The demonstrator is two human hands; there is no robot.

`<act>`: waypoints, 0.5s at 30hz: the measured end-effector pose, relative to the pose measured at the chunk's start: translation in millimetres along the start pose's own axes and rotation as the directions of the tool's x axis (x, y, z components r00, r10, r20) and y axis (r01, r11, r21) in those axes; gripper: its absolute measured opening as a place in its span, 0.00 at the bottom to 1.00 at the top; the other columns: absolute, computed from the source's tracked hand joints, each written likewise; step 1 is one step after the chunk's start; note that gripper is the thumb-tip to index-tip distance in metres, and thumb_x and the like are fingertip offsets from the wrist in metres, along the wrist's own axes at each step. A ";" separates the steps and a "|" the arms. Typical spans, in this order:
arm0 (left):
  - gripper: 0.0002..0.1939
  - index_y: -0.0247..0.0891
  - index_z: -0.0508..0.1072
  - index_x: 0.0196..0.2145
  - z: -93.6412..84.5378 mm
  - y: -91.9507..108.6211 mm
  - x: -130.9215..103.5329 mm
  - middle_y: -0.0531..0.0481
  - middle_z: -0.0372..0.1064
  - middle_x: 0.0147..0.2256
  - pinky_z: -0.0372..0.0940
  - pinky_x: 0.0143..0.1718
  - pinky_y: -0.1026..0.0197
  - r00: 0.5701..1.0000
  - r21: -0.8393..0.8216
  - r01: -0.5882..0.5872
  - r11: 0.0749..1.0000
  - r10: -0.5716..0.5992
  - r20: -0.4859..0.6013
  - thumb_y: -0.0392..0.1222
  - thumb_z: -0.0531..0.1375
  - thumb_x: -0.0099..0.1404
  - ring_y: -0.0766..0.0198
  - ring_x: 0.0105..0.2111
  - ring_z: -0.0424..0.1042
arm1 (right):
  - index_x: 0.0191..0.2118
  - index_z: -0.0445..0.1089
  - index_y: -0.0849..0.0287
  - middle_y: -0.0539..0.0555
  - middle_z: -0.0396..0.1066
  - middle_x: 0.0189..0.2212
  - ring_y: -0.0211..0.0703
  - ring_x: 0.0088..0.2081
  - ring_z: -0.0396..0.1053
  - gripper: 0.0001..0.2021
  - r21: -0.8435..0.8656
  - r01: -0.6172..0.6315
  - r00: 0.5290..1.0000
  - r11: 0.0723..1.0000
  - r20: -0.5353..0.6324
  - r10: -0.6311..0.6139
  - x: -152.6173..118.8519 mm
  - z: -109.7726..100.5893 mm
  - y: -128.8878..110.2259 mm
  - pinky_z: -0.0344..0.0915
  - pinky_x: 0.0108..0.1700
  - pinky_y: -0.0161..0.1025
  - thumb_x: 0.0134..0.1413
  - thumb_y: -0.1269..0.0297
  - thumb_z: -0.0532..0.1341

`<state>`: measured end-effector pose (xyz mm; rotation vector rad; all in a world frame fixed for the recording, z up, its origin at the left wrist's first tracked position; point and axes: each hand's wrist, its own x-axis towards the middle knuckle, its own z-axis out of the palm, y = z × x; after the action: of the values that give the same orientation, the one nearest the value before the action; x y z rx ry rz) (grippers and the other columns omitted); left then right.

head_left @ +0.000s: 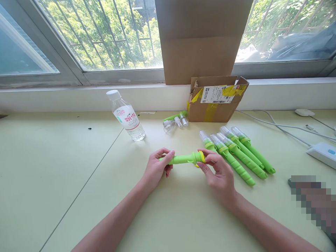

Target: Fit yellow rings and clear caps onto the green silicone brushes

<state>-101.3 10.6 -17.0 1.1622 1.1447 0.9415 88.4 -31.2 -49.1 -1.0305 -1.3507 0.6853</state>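
Note:
My left hand [159, 163] is wrapped round the narrow end of a green plastic handle [182, 159], held level above the table. Its wider, ribbed end points right. There my right hand [219, 171] pinches a yellow ring [202, 156] between thumb and fingers, around that end. Part of the ring is hidden by the fingertips. Just right of that hand lie several similar green handles [245, 157], side by side and slanted, each with a clear plastic cap [225, 131] on its upper end.
Behind my hands, small clear caps [170, 126] lie beside another green piece [174, 116]. A water bottle [128, 117] stands on the left, and an open cardboard box [214, 108] sits by the wall. White cables [278, 126] and a power strip [322, 154] are at right, near a pixelated object [315, 203].

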 end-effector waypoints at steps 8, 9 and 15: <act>0.16 0.37 0.69 0.26 4.2 -1.3 -7.4 0.56 0.65 0.22 0.58 0.20 0.67 0.989 0.224 -0.147 0.963 0.147 0.016 0.45 0.70 0.45 0.70 0.19 0.63 | 0.35 0.64 0.54 0.55 0.71 0.43 0.48 0.43 0.72 0.07 0.171 -0.162 0.984 0.972 -0.047 0.173 5.2 -1.1 1.1 0.75 0.37 0.46 0.53 0.63 0.64; 0.15 0.37 0.70 0.25 4.8 -1.5 -8.0 0.55 0.65 0.22 0.58 0.20 0.67 0.986 0.251 -0.161 0.954 0.165 0.007 0.46 0.70 0.46 0.69 0.20 0.63 | 0.34 0.64 0.54 0.55 0.71 0.43 0.48 0.43 0.72 0.07 0.177 -0.178 0.982 0.968 -0.038 0.187 5.9 -1.5 1.6 0.75 0.38 0.46 0.53 0.63 0.65; 0.14 0.36 0.71 0.26 8.2 -3.2 -11.2 0.55 0.64 0.22 0.55 0.20 0.67 0.977 0.324 -0.182 0.929 0.207 -0.045 0.49 0.68 0.50 0.70 0.20 0.60 | 0.33 0.62 0.54 0.54 0.69 0.45 0.46 0.44 0.70 0.08 0.167 -0.225 0.974 0.960 0.018 0.226 7.4 -3.4 1.8 0.73 0.40 0.45 0.54 0.62 0.64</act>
<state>-95.5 -2.3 -18.0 1.5342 1.2952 0.9831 93.1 -24.5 -47.1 -1.0561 -1.1620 0.9531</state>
